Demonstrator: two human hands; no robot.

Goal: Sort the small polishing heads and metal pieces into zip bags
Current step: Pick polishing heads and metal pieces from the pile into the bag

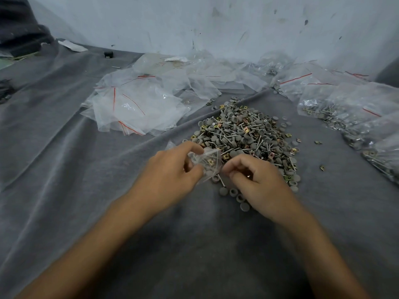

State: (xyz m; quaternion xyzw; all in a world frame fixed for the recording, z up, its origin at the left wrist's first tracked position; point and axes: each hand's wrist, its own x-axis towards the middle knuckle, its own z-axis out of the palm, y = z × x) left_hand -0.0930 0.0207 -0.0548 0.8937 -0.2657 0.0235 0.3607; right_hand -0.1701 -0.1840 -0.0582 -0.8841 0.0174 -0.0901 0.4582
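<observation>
A wrinkled grey cloth (64,169) covers the work surface, and a scuffed pale wall (216,24) rises behind it. The landmark is the pile (248,137) of grey polishing heads, thin metal pins and small brass squares heaped near the middle of the cloth.

At the near left edge of the pile, the left hand (172,171) holds a small clear bag (206,161); its fingers and thumb are pinched on the bag's plastic. A few grey heads and a brass square show through the bag. Just right of the bag, over the pile's near edge, the right hand (257,180) is curled, with thumb and fingertips drawn close together. Something small glints between them, but what it is cannot be told.

A few loose heads (233,193) lie on the cloth at the pile's near side, partly under the right hand. Left of the pile and beyond it lies a heap of empty bags (133,106) with red seal lines. Right of the pile, filled bags (336,108) of the same parts lie in a row. A few stray brass squares (318,142) lie between the pile and the filled bags.
</observation>
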